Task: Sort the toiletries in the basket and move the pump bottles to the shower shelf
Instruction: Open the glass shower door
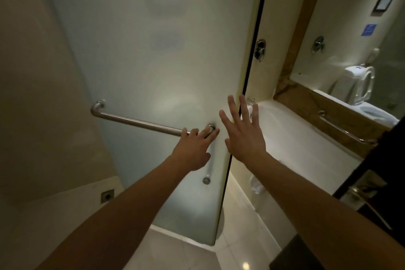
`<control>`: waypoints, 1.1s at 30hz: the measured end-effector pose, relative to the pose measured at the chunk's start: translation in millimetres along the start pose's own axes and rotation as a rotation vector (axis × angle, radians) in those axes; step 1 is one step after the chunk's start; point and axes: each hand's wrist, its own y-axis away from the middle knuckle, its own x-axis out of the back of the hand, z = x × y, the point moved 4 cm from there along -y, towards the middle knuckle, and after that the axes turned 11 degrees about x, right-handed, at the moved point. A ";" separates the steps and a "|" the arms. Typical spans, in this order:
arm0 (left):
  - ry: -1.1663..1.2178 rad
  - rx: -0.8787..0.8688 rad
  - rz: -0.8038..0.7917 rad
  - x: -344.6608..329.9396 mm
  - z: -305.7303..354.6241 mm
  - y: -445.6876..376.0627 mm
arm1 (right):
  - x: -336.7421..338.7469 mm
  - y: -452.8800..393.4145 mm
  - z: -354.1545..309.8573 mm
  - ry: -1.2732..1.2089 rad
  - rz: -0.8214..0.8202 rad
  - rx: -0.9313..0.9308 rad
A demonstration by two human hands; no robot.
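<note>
A frosted glass shower door [153,61] fills the middle of the head view, with a steel bar handle [135,121] across it. My left hand [195,149] rests on the right end of that bar, fingers laid over it near its mount. My right hand [243,133] is held flat with fingers spread against the door's right edge and holds nothing. No basket, toiletries, pump bottles or shower shelf are in view.
Right of the door edge are a white bathtub [291,138], a shower mixer valve [260,49] and a wood-framed mirror [341,76] reflecting a toilet. A grab rail [344,130] runs below the mirror. A dark door with a lever handle [361,197] stands at the right. Tiled floor [232,237] lies below.
</note>
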 end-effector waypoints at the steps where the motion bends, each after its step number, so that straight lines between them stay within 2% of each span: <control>1: 0.003 -0.006 -0.009 -1.0 -0.9 -2.8 | -0.9 -1.6 -0.4 0.003 -0.007 -0.008; 14: 0.078 -0.070 -0.036 -11.8 -9.1 -7.4 | 0.1 -2.9 -16.4 -0.051 -0.063 -0.083; 17: 0.115 -0.008 -0.044 -11.0 -16.5 11.2 | 10.2 -4.8 -35.0 -0.114 -0.046 0.029; 21: 0.146 0.190 0.014 9.0 -47.2 48.0 | 35.0 -15.0 -73.1 -0.288 0.001 0.236; 25: 0.102 0.421 0.054 28.1 -91.8 121.4 | 76.7 -20.8 -132.0 -0.431 0.079 0.429; 33: 0.032 0.996 -0.013 36.1 -182.9 363.6 | 194.7 15.9 -323.8 -0.660 0.227 0.910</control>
